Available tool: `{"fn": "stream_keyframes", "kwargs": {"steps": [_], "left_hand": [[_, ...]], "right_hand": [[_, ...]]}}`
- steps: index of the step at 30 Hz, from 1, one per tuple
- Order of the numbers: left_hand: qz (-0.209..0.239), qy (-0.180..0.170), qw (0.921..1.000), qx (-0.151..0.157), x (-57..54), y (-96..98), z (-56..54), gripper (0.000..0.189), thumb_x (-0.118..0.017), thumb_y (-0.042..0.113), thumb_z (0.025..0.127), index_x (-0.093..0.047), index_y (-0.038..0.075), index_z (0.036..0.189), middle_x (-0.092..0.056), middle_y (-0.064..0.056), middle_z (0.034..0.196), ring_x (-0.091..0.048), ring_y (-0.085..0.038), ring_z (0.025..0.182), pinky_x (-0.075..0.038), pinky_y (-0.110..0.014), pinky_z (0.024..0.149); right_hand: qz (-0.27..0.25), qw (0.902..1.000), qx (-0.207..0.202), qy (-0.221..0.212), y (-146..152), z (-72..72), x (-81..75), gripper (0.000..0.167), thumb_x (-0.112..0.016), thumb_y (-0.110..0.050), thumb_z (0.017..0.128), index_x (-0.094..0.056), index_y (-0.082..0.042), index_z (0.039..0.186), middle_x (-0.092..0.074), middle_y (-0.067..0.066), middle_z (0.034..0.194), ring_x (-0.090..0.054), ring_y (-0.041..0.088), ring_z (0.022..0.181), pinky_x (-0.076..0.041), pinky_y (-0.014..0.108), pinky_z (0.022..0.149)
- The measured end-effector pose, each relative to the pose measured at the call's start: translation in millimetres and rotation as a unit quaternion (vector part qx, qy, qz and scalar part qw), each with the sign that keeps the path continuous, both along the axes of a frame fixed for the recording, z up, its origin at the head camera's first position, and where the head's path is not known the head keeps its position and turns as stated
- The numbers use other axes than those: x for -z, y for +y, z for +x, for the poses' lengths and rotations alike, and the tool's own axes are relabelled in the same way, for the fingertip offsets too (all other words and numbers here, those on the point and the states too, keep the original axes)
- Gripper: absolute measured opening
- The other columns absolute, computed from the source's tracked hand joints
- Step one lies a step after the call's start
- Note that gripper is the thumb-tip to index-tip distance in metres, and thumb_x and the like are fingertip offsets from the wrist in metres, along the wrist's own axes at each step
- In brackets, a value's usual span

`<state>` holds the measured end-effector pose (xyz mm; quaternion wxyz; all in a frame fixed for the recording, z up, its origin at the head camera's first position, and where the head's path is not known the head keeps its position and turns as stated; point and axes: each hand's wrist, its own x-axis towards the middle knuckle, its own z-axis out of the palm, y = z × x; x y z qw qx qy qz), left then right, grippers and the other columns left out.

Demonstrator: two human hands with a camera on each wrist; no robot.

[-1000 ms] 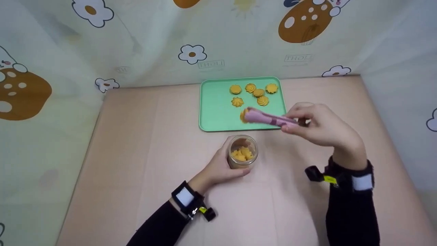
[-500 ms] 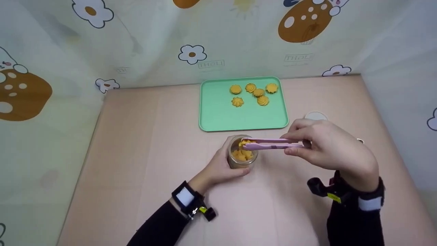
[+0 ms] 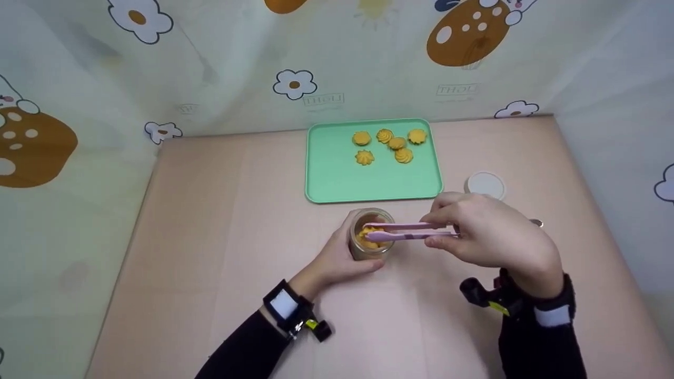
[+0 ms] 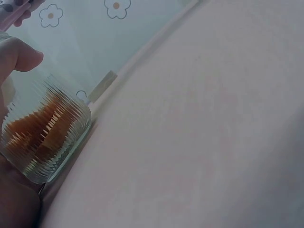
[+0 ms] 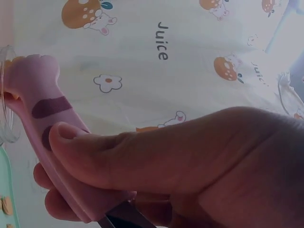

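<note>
My left hand (image 3: 337, 258) grips a ribbed glass jar (image 4: 71, 114) that stands on the table, fingers and thumb around its side. Yellow-orange cookies (image 4: 38, 130) lie in the lower part of the jar. With thumb and fingers my right hand (image 3: 487, 226) pinches pink tongs (image 3: 408, 236), held nearly level from the right. Their tips reach into the jar's mouth, over the cookies there. In the right wrist view a bit of yellow shows by the tips; whether they still clasp a cookie, I cannot tell.
Behind the jar lies a green tray (image 3: 337, 179) with several piped cookies (image 3: 403, 156) toward its back right. A round white lid (image 3: 485, 184) rests right of the tray, just beyond my right hand. A printed curtain (image 3: 231, 63) borders the table (image 3: 200, 210).
My right hand has come down and toward me from over the tray, carrying a cookie in the tongs into the jar's mouth. The lid came into sight. My left hand and the jar stayed put.
</note>
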<state>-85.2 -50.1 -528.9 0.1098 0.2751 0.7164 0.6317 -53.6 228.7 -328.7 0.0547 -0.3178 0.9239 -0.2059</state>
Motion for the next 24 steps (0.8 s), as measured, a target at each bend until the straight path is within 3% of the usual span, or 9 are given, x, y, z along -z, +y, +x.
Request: {"fn": "stream_keyframes", "kwargs": {"steps": [8,16,20,24], "left_hand": [[-0.005,0.009,0.9999,0.000,-1.2,0.0,0.0,0.094,-0.094,0.023,0.080,-0.044,0.025,0.159,-0.061,0.006,0.148,-0.056,-0.017,0.139,-0.041,-0.046,0.124],[-0.008,-0.005,0.9999,-0.006,-0.9,-0.7,1.1,0.094,-0.095,0.024,0.080,-0.044,0.024,0.159,-0.059,0.005,0.150,-0.054,-0.015,0.140,-0.039,-0.045,0.125],[-0.006,-0.001,1.0000,-0.005,-0.7,-0.5,0.7,0.092,-0.095,0.023,0.080,-0.045,0.022,0.158,-0.060,0.003,0.149,-0.055,-0.017,0.140,-0.039,-0.045,0.125],[-0.007,-0.001,1.0000,-0.005,-0.4,-0.7,0.6,0.092,-0.094,0.023,0.080,-0.045,0.022,0.158,-0.060,0.003,0.148,-0.055,-0.018,0.140,-0.039,-0.045,0.125]], "right_hand": [[-0.008,0.9992,0.036,-0.016,7,-1.3,-2.3,0.029,-0.090,-0.023,0.092,-0.082,-0.008,0.116,-0.072,0.001,0.109,-0.058,0.014,0.082,-0.054,0.032,0.067],[-0.035,0.9955,0.087,0.007,20,-24.6,7.4,0.031,-0.087,-0.024,0.096,-0.080,-0.003,0.117,-0.071,0.007,0.101,-0.057,0.019,0.080,-0.050,0.034,0.067],[-0.067,0.9846,0.161,-0.012,23,-44.4,19.9,0.042,-0.083,-0.030,0.099,-0.077,0.001,0.126,-0.072,0.015,0.109,-0.061,0.027,0.087,-0.052,0.040,0.072],[-0.101,0.9640,0.245,-0.019,22,-66.4,38.2,0.049,-0.079,-0.034,0.101,-0.074,0.005,0.130,-0.070,0.024,0.120,-0.062,0.037,0.101,-0.052,0.052,0.083]]}}
